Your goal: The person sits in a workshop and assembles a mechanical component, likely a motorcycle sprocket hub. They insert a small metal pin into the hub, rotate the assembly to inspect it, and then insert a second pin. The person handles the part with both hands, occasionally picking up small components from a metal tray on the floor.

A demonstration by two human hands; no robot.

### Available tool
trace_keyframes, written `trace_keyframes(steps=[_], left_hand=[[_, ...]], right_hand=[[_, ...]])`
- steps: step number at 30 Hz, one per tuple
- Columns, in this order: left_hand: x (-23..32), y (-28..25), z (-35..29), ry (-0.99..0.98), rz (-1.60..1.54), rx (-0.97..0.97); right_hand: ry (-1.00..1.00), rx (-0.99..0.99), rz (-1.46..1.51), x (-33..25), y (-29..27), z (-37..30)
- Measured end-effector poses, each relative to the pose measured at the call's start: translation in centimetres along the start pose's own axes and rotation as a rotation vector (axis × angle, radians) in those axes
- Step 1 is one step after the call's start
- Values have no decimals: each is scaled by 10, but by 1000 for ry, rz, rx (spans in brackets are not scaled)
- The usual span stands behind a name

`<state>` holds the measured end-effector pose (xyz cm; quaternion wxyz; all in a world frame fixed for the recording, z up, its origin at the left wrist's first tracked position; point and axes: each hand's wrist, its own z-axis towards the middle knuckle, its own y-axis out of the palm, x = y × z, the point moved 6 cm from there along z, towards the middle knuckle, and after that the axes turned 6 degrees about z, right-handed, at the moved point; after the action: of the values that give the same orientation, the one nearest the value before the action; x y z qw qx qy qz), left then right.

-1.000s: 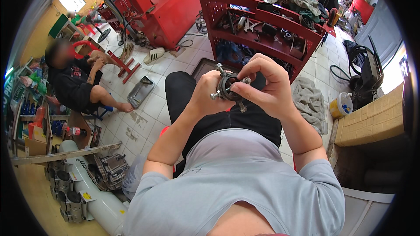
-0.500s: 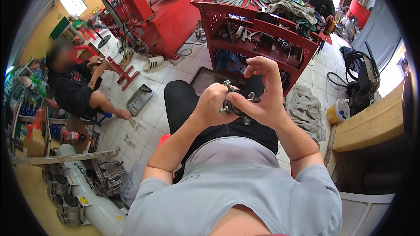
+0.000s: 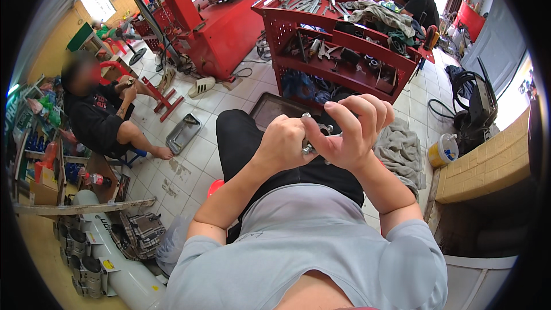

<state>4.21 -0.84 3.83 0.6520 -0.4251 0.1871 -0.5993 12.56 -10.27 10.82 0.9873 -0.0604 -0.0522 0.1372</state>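
Note:
Above my lap, my left hand (image 3: 281, 144) is closed around a small metal part with bolt-like ends (image 3: 308, 149). Much of the part is hidden by my hands, so I cannot make out its exact kind. My right hand (image 3: 354, 129) is beside it, with the thumb laid against the part and the other fingers raised, bent and apart.
Ahead stands a red tool cart (image 3: 344, 28) loaded with wrenches and rags. A metal tray (image 3: 270, 106) lies beyond my knees, and a grey cloth (image 3: 402, 149) is on the floor at right. A seated person (image 3: 94, 109) works at left, near a smaller tray (image 3: 183, 132).
My right hand has turned, its fingers now fanned to the right and its thumb further over the part. The part has turned in my left hand and shows less.

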Motion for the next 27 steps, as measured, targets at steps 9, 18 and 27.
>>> trace_keyframes(steps=[9,18,27], left_hand=[[-18,-13,3,-106,-26,-6],[-19,-37,4,-186,-214,113],[-26,-32,2,-235,-270,106]], right_hand=[[231,-505,506,24,12,16],[576,-711,902,32,22,4],[247,-649,619,22,14,10]])
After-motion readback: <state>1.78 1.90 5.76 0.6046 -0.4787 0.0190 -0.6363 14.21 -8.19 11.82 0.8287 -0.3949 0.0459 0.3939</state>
